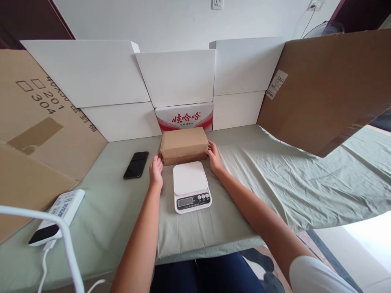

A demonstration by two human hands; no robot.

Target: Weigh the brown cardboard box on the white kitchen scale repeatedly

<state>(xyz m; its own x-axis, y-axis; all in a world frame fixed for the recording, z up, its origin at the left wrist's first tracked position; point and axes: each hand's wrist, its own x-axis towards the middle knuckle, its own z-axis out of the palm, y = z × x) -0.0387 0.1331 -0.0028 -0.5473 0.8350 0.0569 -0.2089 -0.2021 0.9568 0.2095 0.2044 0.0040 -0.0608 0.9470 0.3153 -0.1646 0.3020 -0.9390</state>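
White cable (65, 240) nearest lens, blurred, perhaps lamp arm. Kitchen scale (191, 186) on green sheet (275, 179), between forearms. Beyond, just behind scale, brown cardboard box (184, 145): left hand (156, 171) pressed to left end, right hand (214, 158) to right end, fingers open, flat against sides. Black phone (136, 165) left of box.

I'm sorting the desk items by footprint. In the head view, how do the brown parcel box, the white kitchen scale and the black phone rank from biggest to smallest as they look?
1. Brown parcel box, held at both ends by the left hand and right hand.
2. White kitchen scale, nearly as big; it is nearer the camera, so this gap is unsure.
3. Black phone, clearly smallest.
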